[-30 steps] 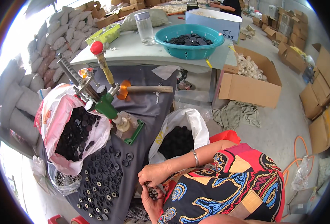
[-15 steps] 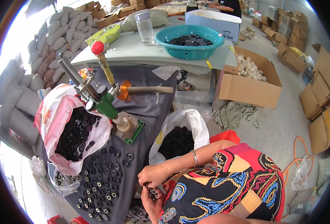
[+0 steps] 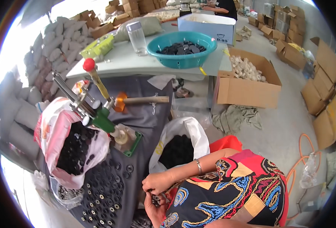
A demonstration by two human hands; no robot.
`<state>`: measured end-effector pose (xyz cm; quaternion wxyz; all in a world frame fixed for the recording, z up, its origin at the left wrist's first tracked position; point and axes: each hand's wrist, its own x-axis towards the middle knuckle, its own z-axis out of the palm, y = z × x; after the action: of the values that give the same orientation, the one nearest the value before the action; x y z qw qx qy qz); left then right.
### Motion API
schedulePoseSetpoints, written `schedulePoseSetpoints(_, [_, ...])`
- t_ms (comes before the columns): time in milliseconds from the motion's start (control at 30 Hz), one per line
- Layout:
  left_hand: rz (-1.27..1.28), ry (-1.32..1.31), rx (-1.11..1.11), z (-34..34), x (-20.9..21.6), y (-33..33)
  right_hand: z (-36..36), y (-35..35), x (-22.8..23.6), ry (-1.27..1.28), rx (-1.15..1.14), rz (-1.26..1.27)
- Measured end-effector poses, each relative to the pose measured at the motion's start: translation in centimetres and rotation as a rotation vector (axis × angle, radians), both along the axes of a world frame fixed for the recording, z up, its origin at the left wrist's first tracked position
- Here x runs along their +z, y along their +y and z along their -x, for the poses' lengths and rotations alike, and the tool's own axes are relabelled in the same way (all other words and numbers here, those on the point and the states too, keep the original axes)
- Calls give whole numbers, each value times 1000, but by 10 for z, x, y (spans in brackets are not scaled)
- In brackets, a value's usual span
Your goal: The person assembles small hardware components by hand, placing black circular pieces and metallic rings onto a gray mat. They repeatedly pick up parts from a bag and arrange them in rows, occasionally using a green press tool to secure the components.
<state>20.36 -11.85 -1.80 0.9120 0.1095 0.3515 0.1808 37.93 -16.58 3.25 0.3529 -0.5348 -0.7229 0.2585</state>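
Observation:
My left hand (image 3: pixel 151 209), low in the view beside the patterned clothing, is cupped around a handful of small dark and metallic round parts (image 3: pixel 156 200). Just above it is my right hand (image 3: pixel 158 183), with a bracelet on its wrist. Its fingers are pinched together at the handful, and what they hold is hidden. Left of both hands, many black ring-shaped parts (image 3: pixel 109 184) lie in rows on a dark cloth (image 3: pixel 139 127); some have pale metal centres. Behind my right hand stands a white sack (image 3: pixel 196 131) of black pieces.
A green hand press (image 3: pixel 103 119) with a red-knobbed lever stands on the cloth, near a mallet (image 3: pixel 145 100). Left of it are a pink-white bag (image 3: pixel 52 152) of black discs and a clear bag (image 3: pixel 67 195) of small metal parts. Farther back are a teal basin (image 3: pixel 183 60) and a carton (image 3: pixel 247 93).
The whole view has shifted slightly, so the bench things appear lower and farther left. Both hands stay together around the handful, with only slight finger movement.

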Motion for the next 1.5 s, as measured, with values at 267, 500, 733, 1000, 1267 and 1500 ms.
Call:
schedulePoseSetpoints(267, [-103,-83,-5,-8,21,-3,-10,9,18,-44,66,56])
schedulePoseSetpoints(500, [-76,-6,69,4,18,-5,3,12,14,-29,77,51])
schedulePoseSetpoints(733, [-85,-24,76,6,15,-4,4,13,18,-17,89,69])
schedulePoseSetpoints(1000, [-63,-22,39,6,13,-1,2,16,9,-43,124,48])
schedulePoseSetpoints(1267, [-48,-71,-7,4,11,0,3,16,-4,-72,102,-36])
schedulePoseSetpoints(1500, [-63,4,96,2,23,-2,5,26,-8,-25,107,-26])
